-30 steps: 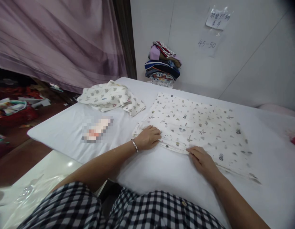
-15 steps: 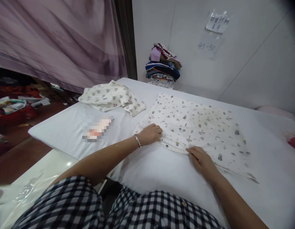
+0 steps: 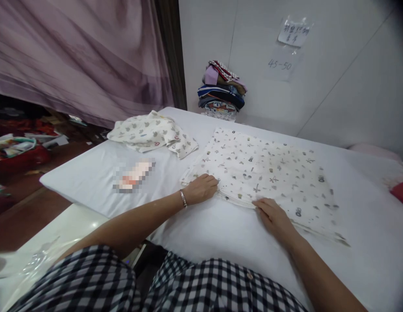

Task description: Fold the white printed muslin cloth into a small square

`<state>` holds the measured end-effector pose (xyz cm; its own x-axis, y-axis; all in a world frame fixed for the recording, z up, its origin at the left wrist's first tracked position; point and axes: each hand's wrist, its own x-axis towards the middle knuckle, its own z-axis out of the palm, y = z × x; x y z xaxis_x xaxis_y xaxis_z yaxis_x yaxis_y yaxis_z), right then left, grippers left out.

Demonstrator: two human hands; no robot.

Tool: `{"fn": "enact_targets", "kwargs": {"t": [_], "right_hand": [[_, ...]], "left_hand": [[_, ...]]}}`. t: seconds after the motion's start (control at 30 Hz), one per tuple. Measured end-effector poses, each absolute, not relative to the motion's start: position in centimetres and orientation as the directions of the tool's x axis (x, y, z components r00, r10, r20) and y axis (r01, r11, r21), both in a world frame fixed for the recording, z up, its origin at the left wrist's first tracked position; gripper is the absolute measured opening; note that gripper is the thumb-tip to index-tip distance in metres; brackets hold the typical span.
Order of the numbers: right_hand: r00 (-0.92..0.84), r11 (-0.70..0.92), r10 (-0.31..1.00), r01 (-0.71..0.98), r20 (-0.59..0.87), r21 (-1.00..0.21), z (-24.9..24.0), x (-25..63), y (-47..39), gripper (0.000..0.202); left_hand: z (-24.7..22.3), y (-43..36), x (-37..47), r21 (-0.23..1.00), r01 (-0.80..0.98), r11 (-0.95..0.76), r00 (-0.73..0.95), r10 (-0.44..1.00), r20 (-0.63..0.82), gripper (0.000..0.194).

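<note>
While the printed cloth point(image 3: 263, 173) lies flat on the white bench point(image 3: 90, 177), both hands press its near edge. Left hand point(image 3: 201, 189) curled, pinching the corner; right hand point(image 3: 274, 216) flat, grip spread.

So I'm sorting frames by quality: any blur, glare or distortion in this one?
Head view: hands and printed cloth are sharp; a pixelated patch sits on the sheet; glare on the glossy surface lower left; wide-angle bending and dark corners at the right edge.
</note>
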<state>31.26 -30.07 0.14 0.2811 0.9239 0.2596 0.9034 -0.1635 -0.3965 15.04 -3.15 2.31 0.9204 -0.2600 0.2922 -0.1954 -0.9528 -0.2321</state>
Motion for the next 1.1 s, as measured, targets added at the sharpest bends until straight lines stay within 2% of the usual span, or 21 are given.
{"fn": "enact_targets", "kwargs": {"t": [0.2, 0.43, 0.6, 0.8, 1.1], "right_hand": [[0.268, -0.158, 0.927, 0.914, 0.263, -0.374, 0.1, 31.2, -30.1, 0.029], [0.242, -0.152, 0.929, 0.939, 0.279, -0.309, -0.2, 31.3, -30.1, 0.029], [0.227, -0.132, 0.931, 0.94, 0.285, -0.316, -0.1, 31.3, -30.1, 0.03], [0.23, -0.121, 0.921, 0.936, 0.313, -0.332, -0.2, 31.3, -30.2, 0.029], [0.242, -0.129, 0.917, 0.932, 0.318, -0.339, -0.8, 31.5, -30.3, 0.028]], "left_hand": [[1.1, -3.4, 14.2, -0.197, -0.174, -0.965, 0.933, -0.226, 0.281, 0.025], [2.1, -3.1, 13.9, -0.137, -0.148, -0.98, 0.954, -0.177, 0.24, 0.022], [2.1, -2.4, 13.7, -0.055, -0.148, -0.987, 0.964, -0.156, 0.216, 0.021], [1.2, -2.3, 13.8, -0.049, -0.087, -0.995, 0.964, -0.096, 0.246, 0.024], [1.2, -3.5, 13.0, -0.057, -0.065, -0.996, 0.961, -0.078, 0.265, 0.026]]}}
